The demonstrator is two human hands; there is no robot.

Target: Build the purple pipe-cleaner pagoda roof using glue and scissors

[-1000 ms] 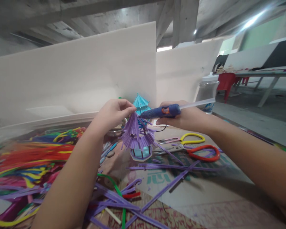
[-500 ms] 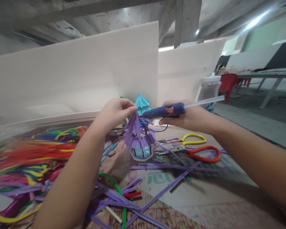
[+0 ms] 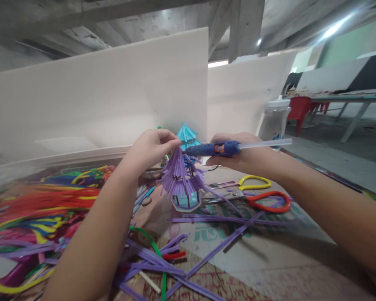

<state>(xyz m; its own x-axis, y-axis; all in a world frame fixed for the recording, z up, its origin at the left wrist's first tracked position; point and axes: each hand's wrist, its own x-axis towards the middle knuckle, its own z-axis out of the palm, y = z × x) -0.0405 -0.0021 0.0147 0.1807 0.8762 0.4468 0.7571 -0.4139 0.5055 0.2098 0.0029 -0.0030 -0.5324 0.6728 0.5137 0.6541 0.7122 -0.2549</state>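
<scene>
A small purple pavilion model [image 3: 183, 184], with a two-tier roof of pipe cleaners, stands upright on the work surface. My left hand [image 3: 158, 146] pinches the peak of its roof between thumb and fingertips. In my right hand [image 3: 238, 152] is a blue hot glue gun [image 3: 209, 149], a clear glue stick [image 3: 266, 143] jutting from its back end. Its nozzle points left and meets the upper roof near the peak; whether glue is coming out cannot be seen. Behind stands a turquoise pavilion model [image 3: 187, 133], partly hidden by the purple one and the gun.
Red-handled scissors [image 3: 269, 202] and yellow-handled scissors [image 3: 253, 182] lie right of the model. Purple pipe cleaners [image 3: 225, 240] cross the surface in front. A heap of coloured pipe cleaners [image 3: 50, 200] covers the left side. A clear bottle [image 3: 274, 121] stands behind my right hand.
The rear of the glue gun has dipped, bringing the gun and its stick closer to level, and my right hand has shifted slightly. My left hand keeps its pinch on the roof peak.
</scene>
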